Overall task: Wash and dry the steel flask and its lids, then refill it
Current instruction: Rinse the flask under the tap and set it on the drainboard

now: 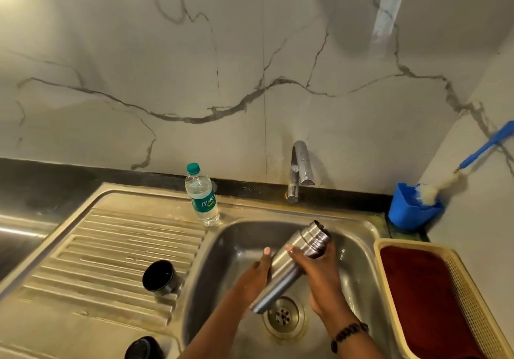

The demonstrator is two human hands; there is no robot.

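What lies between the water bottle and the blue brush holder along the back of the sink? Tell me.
Head view: the tap stands between the water bottle and the blue brush holder; nothing else.

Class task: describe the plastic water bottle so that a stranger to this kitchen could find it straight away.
Start at the steel sink and its tap. Left of the tap, on the sink's back rim beside the ribbed drainboard, stands the water bottle. It alone is clear plastic, with a green cap and label.

Black beaded bracelet (349, 336), right wrist

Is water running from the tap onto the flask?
No: the tap shows no stream, and the flask is held tilted over the sink by both hands.
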